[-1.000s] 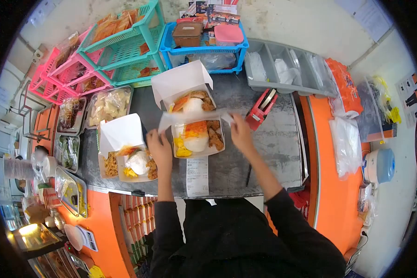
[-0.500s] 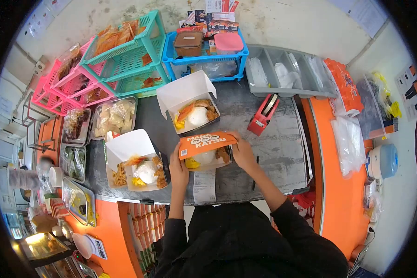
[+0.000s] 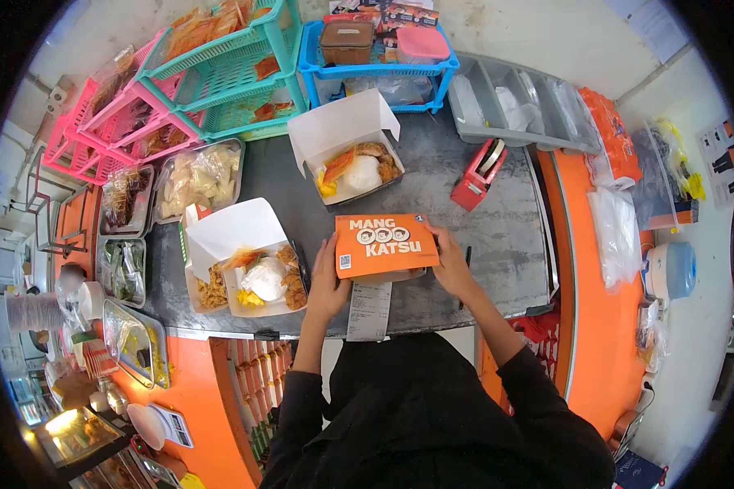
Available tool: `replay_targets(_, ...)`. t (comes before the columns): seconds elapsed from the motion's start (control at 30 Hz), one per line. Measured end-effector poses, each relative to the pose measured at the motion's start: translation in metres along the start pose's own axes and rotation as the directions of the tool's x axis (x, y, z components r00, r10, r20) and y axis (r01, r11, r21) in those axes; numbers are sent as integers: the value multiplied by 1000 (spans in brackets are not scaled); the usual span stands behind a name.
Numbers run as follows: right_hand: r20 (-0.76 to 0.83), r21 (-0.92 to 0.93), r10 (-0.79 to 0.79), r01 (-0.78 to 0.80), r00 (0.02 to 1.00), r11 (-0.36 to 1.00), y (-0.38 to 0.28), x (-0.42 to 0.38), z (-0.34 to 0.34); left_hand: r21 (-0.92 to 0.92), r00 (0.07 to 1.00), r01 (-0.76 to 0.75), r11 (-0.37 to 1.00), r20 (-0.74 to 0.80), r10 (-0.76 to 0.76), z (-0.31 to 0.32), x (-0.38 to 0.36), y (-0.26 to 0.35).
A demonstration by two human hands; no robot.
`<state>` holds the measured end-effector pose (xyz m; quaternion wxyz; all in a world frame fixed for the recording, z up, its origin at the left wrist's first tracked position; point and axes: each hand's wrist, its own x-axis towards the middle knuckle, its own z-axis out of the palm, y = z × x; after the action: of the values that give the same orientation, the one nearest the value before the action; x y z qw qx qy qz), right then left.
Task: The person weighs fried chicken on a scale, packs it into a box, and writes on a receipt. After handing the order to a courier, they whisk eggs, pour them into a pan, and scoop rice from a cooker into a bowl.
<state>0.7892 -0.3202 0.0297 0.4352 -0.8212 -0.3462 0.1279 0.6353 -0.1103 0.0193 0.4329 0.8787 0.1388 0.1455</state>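
An orange meal box (image 3: 386,244) with its printed lid lowered lies near the front of the dark worktop. My left hand (image 3: 328,281) grips its left side, and my right hand (image 3: 451,259) holds its right side. Some food shows under the front edge of the lid. A paper receipt (image 3: 369,312) lies partly beneath the box. Behind it, an open box (image 3: 365,192) holds rice, fried pieces and something yellow. Another open box (image 3: 279,309) with similar food stands to the left, beside a portion of fried pieces (image 3: 211,291).
Teal (image 3: 235,112), pink and blue (image 3: 381,72) racks line the back. A grey divided tray (image 3: 497,135) and a red tape dispenser (image 3: 479,175) stand at the right. Trays of wrapped items (image 3: 200,183) sit at the left; a dark pen lies right of my right hand.
The orange lid has come down over the food between my hands. The whole view has shifted slightly, with the worktop's front edge higher in it.
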Motion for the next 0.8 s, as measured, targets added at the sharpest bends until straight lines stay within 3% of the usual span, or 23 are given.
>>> replay_targets(0.03,-1,-4,7,-7,1000,1000,4,-4,-3,-185,1000,-19,983,-9,18,5,-3,-3)
replay_targets(0.1,160,-173,-100,128,982,977,-1,-9,-9,-250,1000,-16,968,13,19,2,-3,4)
replay_targets(0.13,159,-172,-95,123,983,977,-3,-11,-9,-307,999,-14,952,28,24,0,-2,5)
replay_targets(0.2,122,128,-186,170,975,977,-4,-13,-8,-320,998,-37,947,42,53,-4,0,0)
replay_targets(0.27,150,120,-197,180,969,976,-4,-12,-2,-332,995,-55,942,59,79,-5,-2,-3)
replay_targets(0.33,175,113,-210,193,962,975,-1,-8,-1,-258,996,41,965,88,-19,-4,-3,-4)
replay_targets(0.4,243,-13,-228,238,943,971,4,-6,-6,-204,989,56,977,147,-26,-7,1,-5)
replay_targets(0.47,237,-12,-217,226,947,974,14,-3,-2,-147,977,70,987,210,-38,-8,2,-7)
replay_targets(0.57,243,-46,-181,198,953,979,22,1,0,-155,983,63,986,180,-35,-3,5,-9)
replay_targets(0.63,255,-69,-144,166,956,984,19,-3,0,-16,984,-59,998,169,61,-4,3,-5)
replay_targets(0.67,233,-170,-215,258,948,951,12,-5,-5,-14,983,-62,998,172,64,-5,2,0)
replay_targets(0.73,217,-277,-288,342,933,898,12,-5,-9,230,986,-165,959,55,157,-5,-2,12)
replay_targets(0.77,270,-450,-359,447,893,773,14,-2,-9,229,985,-174,958,54,166,-5,3,14)
replay_targets(0.8,335,-597,-409,527,849,605,17,0,-9,427,964,-263,865,152,218,-6,8,15)
